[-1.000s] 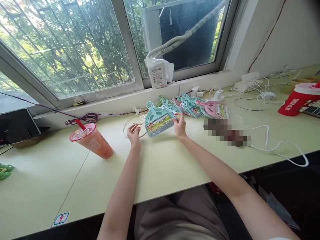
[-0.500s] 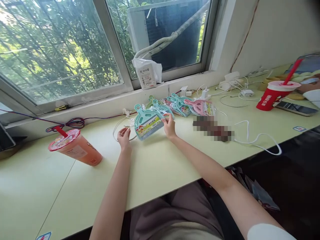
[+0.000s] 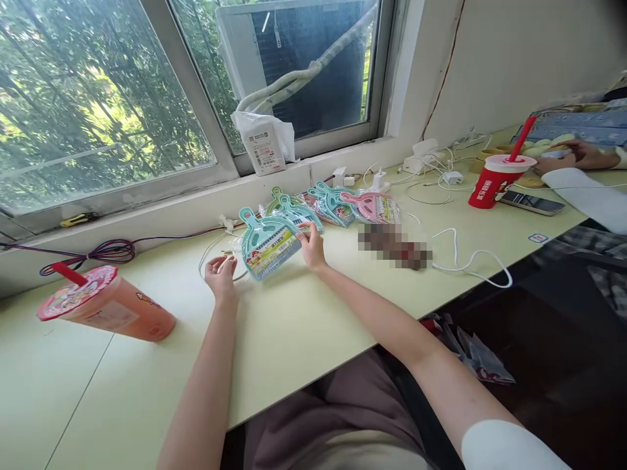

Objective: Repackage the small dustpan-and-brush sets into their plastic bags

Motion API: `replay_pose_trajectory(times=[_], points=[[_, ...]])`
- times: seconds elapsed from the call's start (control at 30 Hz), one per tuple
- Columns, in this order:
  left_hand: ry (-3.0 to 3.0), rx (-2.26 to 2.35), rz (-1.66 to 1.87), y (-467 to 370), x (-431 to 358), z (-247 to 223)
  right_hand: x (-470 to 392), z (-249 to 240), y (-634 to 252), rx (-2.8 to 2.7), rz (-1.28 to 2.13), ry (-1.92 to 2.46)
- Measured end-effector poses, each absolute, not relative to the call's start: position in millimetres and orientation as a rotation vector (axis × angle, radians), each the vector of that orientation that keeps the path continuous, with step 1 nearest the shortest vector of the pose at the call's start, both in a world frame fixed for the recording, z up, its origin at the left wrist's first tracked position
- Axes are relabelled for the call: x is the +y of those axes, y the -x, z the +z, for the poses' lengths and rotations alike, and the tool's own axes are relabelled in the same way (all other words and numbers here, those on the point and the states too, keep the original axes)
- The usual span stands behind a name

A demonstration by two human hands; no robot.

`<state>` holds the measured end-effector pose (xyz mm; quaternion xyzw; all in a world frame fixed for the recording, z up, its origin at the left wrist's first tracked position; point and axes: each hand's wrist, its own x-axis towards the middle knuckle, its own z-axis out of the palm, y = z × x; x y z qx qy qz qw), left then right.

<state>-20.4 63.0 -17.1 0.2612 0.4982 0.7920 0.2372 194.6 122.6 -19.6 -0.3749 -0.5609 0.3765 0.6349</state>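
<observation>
A turquoise dustpan (image 3: 269,238) in a clear plastic wrapper, with a printed yellow-and-blue label, stands tilted above the desk. My right hand (image 3: 313,248) grips its right edge, the thumb in front of the label. Just left of the wrapper is my left hand (image 3: 221,277), its fingers curled and pressed together. Whether they pinch a bit of the clear film I cannot tell. Behind lie more wrapped dustpans: a turquoise one (image 3: 298,210), another turquoise one (image 3: 337,201) and a pink one (image 3: 369,205). A green handle (image 3: 277,193) shows at the back.
An orange drink cup (image 3: 122,307) with a red straw stands at left. Bundled wires (image 3: 112,251) run along the wall. A blurred-out object (image 3: 392,247) and a white cable (image 3: 470,266) lie to the right. Beyond are a red cup (image 3: 490,186), a phone (image 3: 531,202) and another person's hands (image 3: 585,156).
The camera view has turned right, so things sit further left, and another person's hands and sleeve have come into view. My hands stay at the turquoise dustpan, the right hand still gripping it.
</observation>
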Motion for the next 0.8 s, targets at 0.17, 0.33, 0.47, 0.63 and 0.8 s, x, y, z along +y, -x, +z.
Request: replay_pose_trajectory(times=[0.17, 0.33, 0.47, 0.63, 0.8], points=[[-0.674, 1.390, 2.169, 18.9, 62.6, -15.9, 121.8, -19.3, -194.8, -1.282, 0.856, 0.853], [-0.639, 1.446, 2.189, 22.7, 63.7, -18.2, 121.2, -18.2, -195.0, -1.281, 0.860, 0.872], [-0.660, 1.428, 2.185, 24.9, 64.6, -20.5, 121.1, -17.6, -194.9, -1.280, 0.862, 0.887], [-0.669, 1.421, 2.127, 23.8, 64.2, -21.9, 119.7, -15.3, -195.2, -1.255, 0.874, 0.885], [-0.647, 1.392, 2.090, 20.9, 63.6, -20.7, 118.1, -11.2, -196.2, -1.237, 0.896, 0.917]])
